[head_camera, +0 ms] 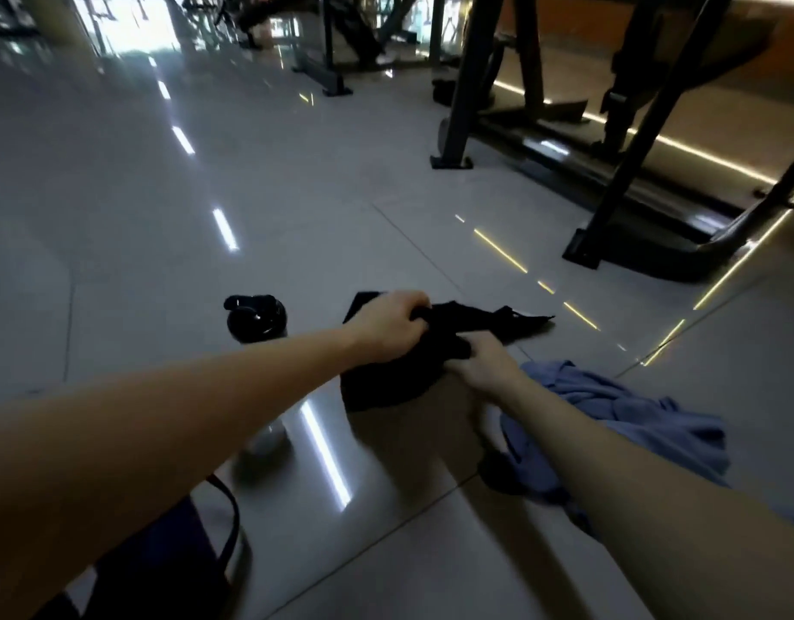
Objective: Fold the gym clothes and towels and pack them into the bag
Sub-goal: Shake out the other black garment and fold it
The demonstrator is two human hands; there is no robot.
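Bag [171, 561]: contents hidden | bottle [256, 319]: lidded | left hand [390, 326], right hand [484, 364]: grip black garment [399, 384]

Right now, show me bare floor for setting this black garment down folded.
Bare floor lies between the bag and the blue cloth, and widely left of the bottle. Crowded where the left hand and right hand grip the black garment, beside the blue cloth.

Dim indoor shot; bright window glare top left, streaked reflections on the glossy grey tiled floor [162, 217], soft overall blur, wide-angle bending at edges.
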